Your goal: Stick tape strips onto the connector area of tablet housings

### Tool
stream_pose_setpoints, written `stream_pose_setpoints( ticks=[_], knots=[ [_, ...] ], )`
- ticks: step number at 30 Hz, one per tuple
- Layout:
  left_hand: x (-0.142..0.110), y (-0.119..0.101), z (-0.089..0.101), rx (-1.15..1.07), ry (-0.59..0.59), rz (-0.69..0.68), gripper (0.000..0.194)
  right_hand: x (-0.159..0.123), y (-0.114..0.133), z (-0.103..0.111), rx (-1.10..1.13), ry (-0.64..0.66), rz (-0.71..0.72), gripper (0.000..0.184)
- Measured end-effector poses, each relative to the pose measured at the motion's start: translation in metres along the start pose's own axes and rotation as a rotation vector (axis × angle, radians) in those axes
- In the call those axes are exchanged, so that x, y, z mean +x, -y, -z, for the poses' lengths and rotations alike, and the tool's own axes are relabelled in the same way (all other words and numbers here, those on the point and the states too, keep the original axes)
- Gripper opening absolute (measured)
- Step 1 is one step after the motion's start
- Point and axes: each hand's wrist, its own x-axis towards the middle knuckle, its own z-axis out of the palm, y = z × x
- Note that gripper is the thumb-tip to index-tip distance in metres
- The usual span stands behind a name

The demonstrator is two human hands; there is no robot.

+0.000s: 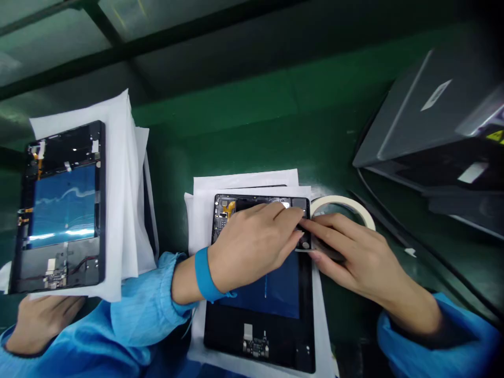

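An opened tablet (268, 325) lies face down on white sheets, its black frame, blue inner panel and small circuit boards exposed. My left hand (252, 241), with a blue wrist strap (205, 275), reaches across its upper part. Thumb and fingers are pinched at the top right corner; what they hold is hidden. From the right, my right hand (358, 257) meets the same corner, fingers drawn together around something dark that I cannot make out. A roll of cream tape (346, 200) lies just behind my right hand, partly covered by it.
At left, a second opened tablet (65, 205) rests on a stack of white sheets (118, 199). Another person's hand (45, 323) is below it. A grey machine (417, 115) stands at right, with a black cable (444, 265) running along the green table (244, 136).
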Motion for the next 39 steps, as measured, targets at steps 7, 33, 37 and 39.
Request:
stream_pose_setpoints(
  ticks=[7,33,37,39],
  knots=[
    [0.009,0.004,-0.003,0.036,-0.001,-0.012,0.020,0.002,-0.005,0.000,0.001,-0.013,0.020,0.035],
    [0.007,-0.004,-0.013,0.163,0.061,-0.151,0.020,-0.005,-0.004,0.003,-0.043,-0.042,-0.032,0.031],
    [0.006,-0.005,-0.014,0.190,0.047,-0.167,0.020,-0.005,-0.004,0.001,-0.071,-0.043,-0.014,0.029],
    [0.006,-0.005,-0.015,0.211,0.036,-0.179,0.022,-0.004,-0.003,0.001,-0.086,-0.027,0.006,0.030]
  ],
)
